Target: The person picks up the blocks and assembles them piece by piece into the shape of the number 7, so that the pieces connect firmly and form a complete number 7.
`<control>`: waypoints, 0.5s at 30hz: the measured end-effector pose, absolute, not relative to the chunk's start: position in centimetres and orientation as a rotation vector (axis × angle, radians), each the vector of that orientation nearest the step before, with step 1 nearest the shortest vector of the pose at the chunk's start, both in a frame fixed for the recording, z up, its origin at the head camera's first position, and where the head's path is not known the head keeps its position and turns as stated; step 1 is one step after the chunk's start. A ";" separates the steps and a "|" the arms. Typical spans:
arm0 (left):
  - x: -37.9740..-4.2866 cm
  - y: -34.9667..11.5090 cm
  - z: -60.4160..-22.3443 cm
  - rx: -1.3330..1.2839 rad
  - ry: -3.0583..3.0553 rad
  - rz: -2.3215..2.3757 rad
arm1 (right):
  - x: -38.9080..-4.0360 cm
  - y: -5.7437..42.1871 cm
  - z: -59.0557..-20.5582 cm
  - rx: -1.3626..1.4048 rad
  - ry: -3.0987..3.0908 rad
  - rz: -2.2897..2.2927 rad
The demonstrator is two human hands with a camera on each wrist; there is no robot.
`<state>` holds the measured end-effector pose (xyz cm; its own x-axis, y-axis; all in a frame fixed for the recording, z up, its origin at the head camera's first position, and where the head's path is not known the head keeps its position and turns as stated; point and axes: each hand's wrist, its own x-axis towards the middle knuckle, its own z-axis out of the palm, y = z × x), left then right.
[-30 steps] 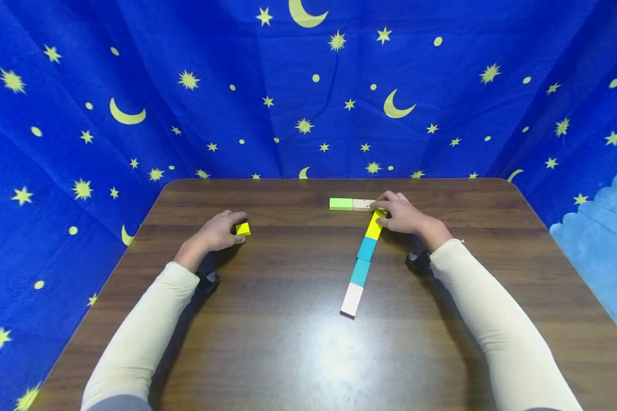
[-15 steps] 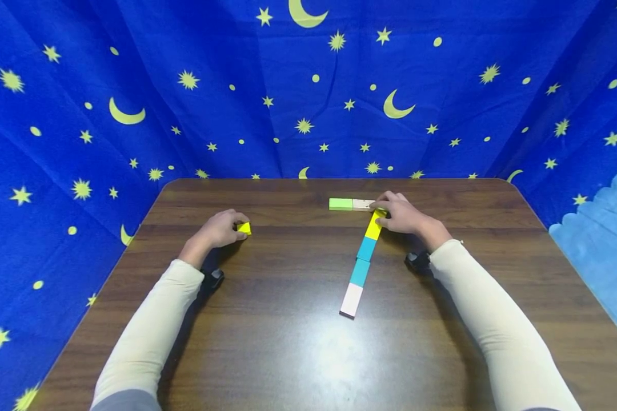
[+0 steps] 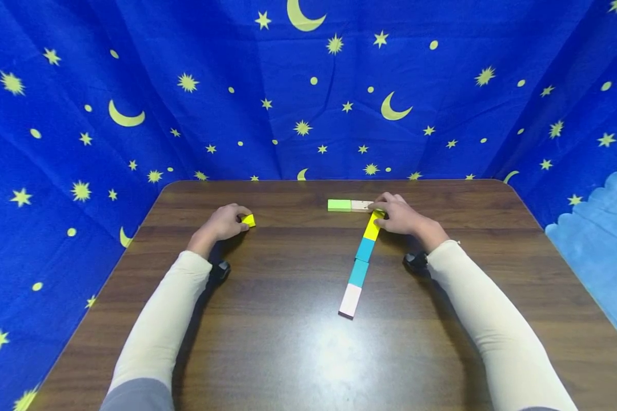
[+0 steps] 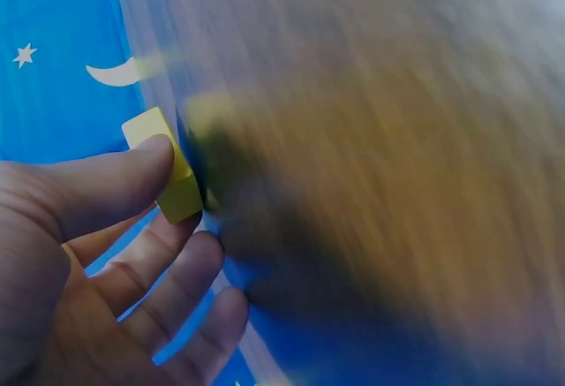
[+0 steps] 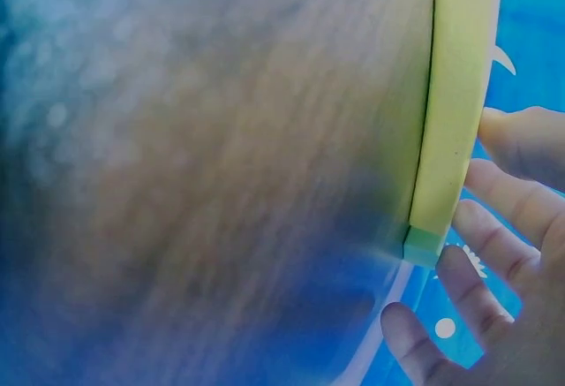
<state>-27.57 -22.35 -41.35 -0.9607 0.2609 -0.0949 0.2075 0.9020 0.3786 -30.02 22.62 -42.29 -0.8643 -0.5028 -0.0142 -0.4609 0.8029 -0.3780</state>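
In the head view my left hand (image 3: 225,221) pinches a small yellow block (image 3: 248,220) over the left part of the table. The left wrist view shows the thumb on one side of that yellow block (image 4: 163,165), with the other fingers loosely bent beyond it. My right hand (image 3: 402,214) rests its fingertips at the far end of a yellow block (image 3: 372,227), partly covering it. Seen from the right wrist, thumb and fingers touch one long edge of this yellow block (image 5: 455,94), fairly straight and spread.
Two teal blocks (image 3: 365,250) and a pale pink block (image 3: 350,300) continue the slanting row toward me. A light green block (image 3: 339,205) and a pale wooden block (image 3: 360,206) lie end to end at the back. Blue star-patterned cloth (image 3: 298,85) hangs beyond the table.
My left hand has moved slightly away from me and to the right, carrying its yellow block along. The right hand stays at the row's far end, and the row looks the same.
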 end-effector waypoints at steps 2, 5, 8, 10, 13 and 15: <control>-27.7 -22.2 -41.5 0.360 2.926 0.569 | -30.0 22.5 -42.3 -0.774 2.872 -0.561; -27.8 -21.9 -41.6 0.355 2.937 0.574 | -30.0 22.4 -42.3 -0.774 2.869 -0.564; -28.0 -21.4 -41.6 0.340 2.943 0.609 | -29.9 22.3 -42.3 -0.776 2.868 -0.566; -28.2 -20.8 -41.7 0.324 2.943 0.655 | -30.0 22.3 -42.3 -0.776 2.873 -0.560; -29.0 -19.6 -41.8 0.300 2.940 0.742 | -30.0 22.4 -42.2 -0.770 2.883 -0.548; -29.6 -18.9 -42.0 0.281 2.941 0.786 | -30.0 22.3 -42.2 -0.774 2.883 -0.544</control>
